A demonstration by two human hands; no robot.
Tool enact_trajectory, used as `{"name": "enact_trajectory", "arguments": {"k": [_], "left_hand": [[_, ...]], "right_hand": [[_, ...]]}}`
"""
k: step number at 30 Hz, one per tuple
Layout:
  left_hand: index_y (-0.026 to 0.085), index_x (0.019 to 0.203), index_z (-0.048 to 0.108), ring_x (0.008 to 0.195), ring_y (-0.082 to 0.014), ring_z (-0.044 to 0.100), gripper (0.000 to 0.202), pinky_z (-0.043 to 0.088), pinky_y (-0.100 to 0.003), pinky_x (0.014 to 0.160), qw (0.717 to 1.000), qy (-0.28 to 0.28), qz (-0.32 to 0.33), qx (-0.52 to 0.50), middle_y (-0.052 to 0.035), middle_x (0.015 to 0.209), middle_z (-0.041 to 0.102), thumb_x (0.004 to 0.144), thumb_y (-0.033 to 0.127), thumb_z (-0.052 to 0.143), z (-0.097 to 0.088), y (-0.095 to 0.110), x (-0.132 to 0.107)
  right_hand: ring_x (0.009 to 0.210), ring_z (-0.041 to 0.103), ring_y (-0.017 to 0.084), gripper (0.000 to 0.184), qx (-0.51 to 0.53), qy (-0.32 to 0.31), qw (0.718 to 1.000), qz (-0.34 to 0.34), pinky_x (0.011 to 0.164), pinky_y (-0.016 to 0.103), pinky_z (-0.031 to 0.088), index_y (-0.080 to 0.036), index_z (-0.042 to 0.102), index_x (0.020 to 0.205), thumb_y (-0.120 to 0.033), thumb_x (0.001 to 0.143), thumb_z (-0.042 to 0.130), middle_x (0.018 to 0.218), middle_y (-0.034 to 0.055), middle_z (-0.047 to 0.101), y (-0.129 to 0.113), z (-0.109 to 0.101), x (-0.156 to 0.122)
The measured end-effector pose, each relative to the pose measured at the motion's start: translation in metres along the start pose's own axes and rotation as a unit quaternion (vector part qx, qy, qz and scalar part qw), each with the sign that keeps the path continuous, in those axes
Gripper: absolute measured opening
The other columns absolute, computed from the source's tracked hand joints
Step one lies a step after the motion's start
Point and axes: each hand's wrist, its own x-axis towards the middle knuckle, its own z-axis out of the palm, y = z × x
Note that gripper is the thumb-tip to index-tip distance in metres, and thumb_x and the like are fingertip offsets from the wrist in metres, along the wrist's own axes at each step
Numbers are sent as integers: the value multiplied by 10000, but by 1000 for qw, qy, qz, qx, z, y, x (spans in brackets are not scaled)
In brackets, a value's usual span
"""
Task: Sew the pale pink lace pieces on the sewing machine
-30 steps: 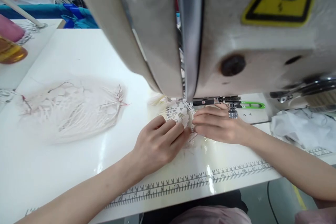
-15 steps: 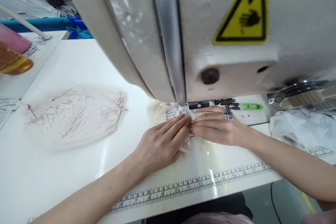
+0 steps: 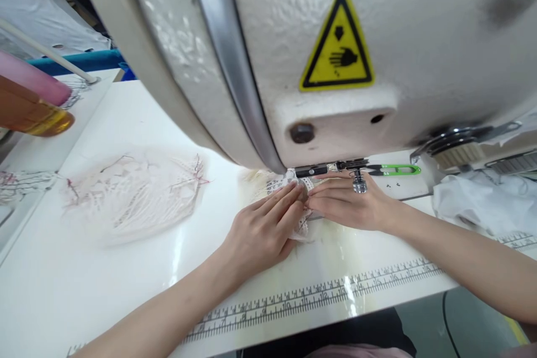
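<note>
White and glossy, with a ruler scale (image 3: 310, 297) printed along its near edge, the table (image 3: 126, 282) carries everything, and the pale metal head of a sewing machine (image 3: 268, 61) looms over it. To the left, well apart from the hands, a gauzy panel (image 3: 140, 193) with dark and red thread ends lies flat. A crumpled white cloth (image 3: 478, 204) sits on the right. The left hand (image 3: 262, 226) rests palm down, its fingers close together and laid flat over the lace. The right hand (image 3: 348, 201) reaches in from the other side, its fingers stretched out side by side, their ends meeting the left ones at the lace's edge. Whether either hand pinches that edge, I cannot tell. Green-handled snips (image 3: 396, 170) lie beyond the right hand. The lace (image 3: 308, 183) is on the table at the foot of the machine head, near a black bar (image 3: 312, 170).

Work on the lace looks under way: it is in place, with both hands on it, though how much is done or left does not show; nor can I say whether the panel has been worked.

The machine's top is cut off, its needle is out of sight, and most of the lace is covered by the left hand
</note>
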Motion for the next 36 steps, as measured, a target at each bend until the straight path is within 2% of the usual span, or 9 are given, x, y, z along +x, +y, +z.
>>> {"name": "enact_trajectory", "arguments": {"k": [5, 10, 12, 16, 19, 25, 31, 36], "left_hand": [[83, 1116, 594, 1190, -266, 572, 267, 565, -389, 929, 1000, 3, -6, 0, -147, 1219, 646, 905, 200, 479, -1, 2, 4], [53, 1127, 584, 1190, -266, 572, 281, 563, -382, 935, 1000, 12, -6, -3, -163, 1209, 649, 874, 142, 499, 2, 2, 5], [49, 1146, 575, 1190, -265, 572, 296, 564, -384, 932, 1000, 15, -9, -2, -162, 1212, 647, 871, 130, 501, 3, 1, 5], [30, 1163, 567, 1172, -266, 585, 311, 560, -382, 939, 1000, 25, -3, 0, -172, 1196, 653, 869, 116, 514, 4, 0, 4], [37, 1125, 578, 1175, -267, 583, 270, 547, -389, 961, 1000, 25, 14, 4, -172, 1192, 655, 870, 89, 507, 2, -1, 4], [82, 942, 598, 1128, -244, 622, 163, 570, -339, 909, 1000, 16, 9, 14, -167, 1150, 677, 854, 61, 462, 0, -1, 1], [112, 867, 577, 982, -222, 693, 114, 600, -313, 826, 999, 27, -27, 25, -167, 1114, 692, 830, 77, 475, -2, -4, 2], [135, 863, 565, 979, -229, 693, 124, 604, -317, 805, 998, 20, -49, 30, -151, 1130, 689, 808, 67, 477, -1, -7, 2]], "right_hand": [[575, 585, 71, 148, -51, -5, 999, -7, 618, 301, 430, -244, 633, 859, -125, 867, 544, 821, -120, 711, 1, -7, 5], [536, 553, 78, 149, -54, -3, 998, 20, 534, 283, 392, -218, 661, 857, -220, 925, 528, 706, -86, 690, 3, -4, 7], [555, 554, 78, 170, -52, -1, 998, 29, 512, 268, 379, -219, 663, 858, -218, 936, 512, 725, -77, 692, 4, -2, 5], [688, 612, 93, 191, 20, -29, 998, 50, 629, 240, 465, -226, 661, 947, -245, 961, 471, 866, -33, 709, 6, 2, 0], [774, 641, 105, 166, 62, -47, 996, 51, 730, 248, 502, -236, 662, 972, -226, 943, 498, 878, -31, 709, 7, 4, -2], [880, 662, 99, 147, 113, -26, 993, -3, 856, 270, 517, -217, 655, 901, -141, 911, 529, 919, -46, 728, 2, 8, 0], [967, 654, 126, 150, 108, -38, 993, -29, 927, 304, 519, -164, 650, 922, -86, 904, 523, 957, -4, 729, -3, 12, 6], [952, 658, 128, 196, 87, -46, 995, -23, 874, 306, 550, -159, 648, 973, -50, 891, 507, 1022, 0, 723, -6, 15, 7]]}}
